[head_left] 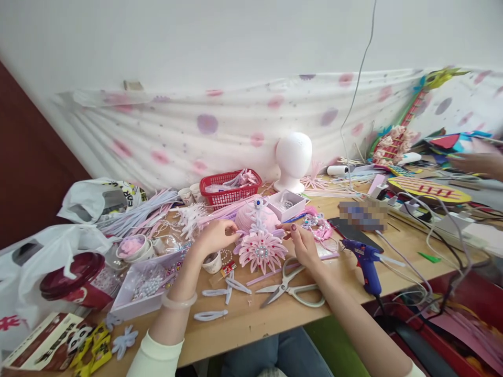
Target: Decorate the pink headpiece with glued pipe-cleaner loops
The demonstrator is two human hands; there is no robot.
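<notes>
A pink flower headpiece (pixel 261 251) with a pearl-and-blue centre, red beads and a tall lilac spike stands in the middle of the table. Behind its spike is a rounded pink form (pixel 247 215). My left hand (pixel 218 235), closed, pinches the headpiece's left edge. On the opposite side, the curled fingers of my right hand (pixel 302 243) grip its right edge. White-handled scissors (pixel 288 289) lie spread on the table below it. Loops of pale pipe cleaner (pixel 210 315) rest to the left of the scissors, near a paper cup (pixel 212 263).
At right lies a blue glue gun (pixel 365 264) among cables. A white foam head (pixel 294 159), a red basket (pixel 230 188) and a small white box (pixel 286 204) stand behind. To the left is a bead box (pixel 147 283). Another person's hand (pixel 475 163) shows at far right.
</notes>
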